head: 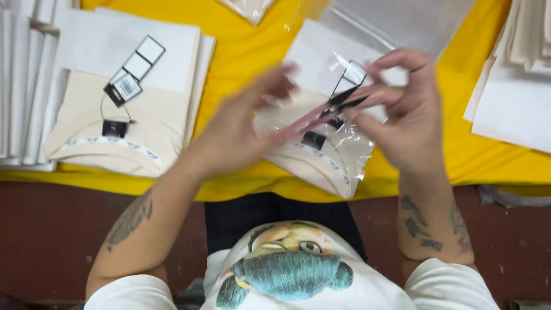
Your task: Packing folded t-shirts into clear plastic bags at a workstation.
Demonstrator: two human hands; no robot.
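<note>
A folded cream shirt [324, 158] lies partly inside a clear plastic bag [359, 146] on the yellow table [241, 51]. My right hand [410, 112] pinches the shirt's black-and-white hang tags [347, 95] at the bag's mouth. My left hand [241, 126], blurred with motion, hovers just left of the tags with fingers apart; whether it touches the bag is unclear. A second folded cream shirt [115, 123] with its own hang tags [133, 70] lies to the left, unbagged.
Stacks of folded cream cloth [23, 80] stand at the far left. White sheets and more folded cloth [513, 86] lie at the right. A clear empty bag [396, 20] rests at the top. The table's front edge runs along the bottom.
</note>
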